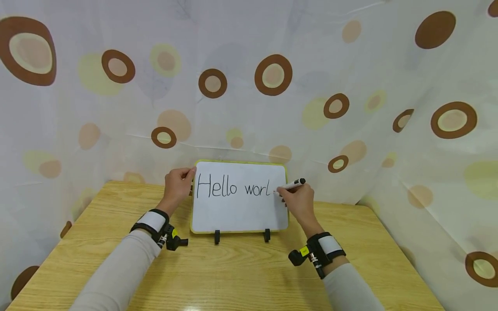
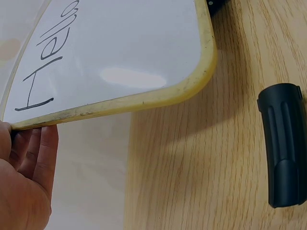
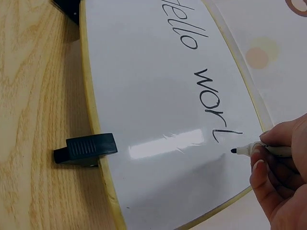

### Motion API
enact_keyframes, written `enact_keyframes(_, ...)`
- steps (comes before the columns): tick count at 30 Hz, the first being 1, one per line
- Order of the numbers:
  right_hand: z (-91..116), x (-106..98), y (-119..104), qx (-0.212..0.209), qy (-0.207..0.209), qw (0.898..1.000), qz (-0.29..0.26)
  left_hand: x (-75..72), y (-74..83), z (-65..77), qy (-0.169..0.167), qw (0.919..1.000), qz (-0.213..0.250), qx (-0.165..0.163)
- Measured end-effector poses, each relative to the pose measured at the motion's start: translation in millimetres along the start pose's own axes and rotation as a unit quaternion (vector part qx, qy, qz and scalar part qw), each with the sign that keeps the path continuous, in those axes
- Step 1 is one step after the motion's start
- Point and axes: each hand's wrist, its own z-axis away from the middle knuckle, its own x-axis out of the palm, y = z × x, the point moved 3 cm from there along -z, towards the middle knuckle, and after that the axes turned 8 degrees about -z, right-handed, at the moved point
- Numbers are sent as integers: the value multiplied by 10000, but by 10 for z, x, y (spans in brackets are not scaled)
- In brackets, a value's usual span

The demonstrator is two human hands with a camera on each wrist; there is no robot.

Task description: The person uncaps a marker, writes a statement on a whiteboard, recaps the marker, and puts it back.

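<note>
A whiteboard with a yellow rim stands upright, leaning back a little, and bears "Hello worl" in black handwriting. At its upper left edge my left hand pinches the rim, thumb toward the front and other fingers behind. My right hand grips a white marker with a black end between thumb and fingers, by the board's right edge. In the right wrist view the uncapped black marker tip is close over the white surface, just past the letter "l".
Two black feet hold up the board's lower edge on the wooden table. Patterned cloth hangs close behind and at the sides. Each wrist wears a strap with a camera. A black ribbed piece shows in the left wrist view.
</note>
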Motion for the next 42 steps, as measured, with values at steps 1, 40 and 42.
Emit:
enact_keyframes(1, -13, -16, -2, -18, 16, 10000, -22, -2, -1, -2, 5, 10000, -3, 12)
enact_keyframes(40, -153, -42, -62, 48, 102, 9998, -159, -3, 17, 23, 65, 9999, 1, 120)
enact_keyframes(42, -158, -37, -55, 58, 119, 9997, -191, -7, 17, 29, 64, 9999, -18, 139)
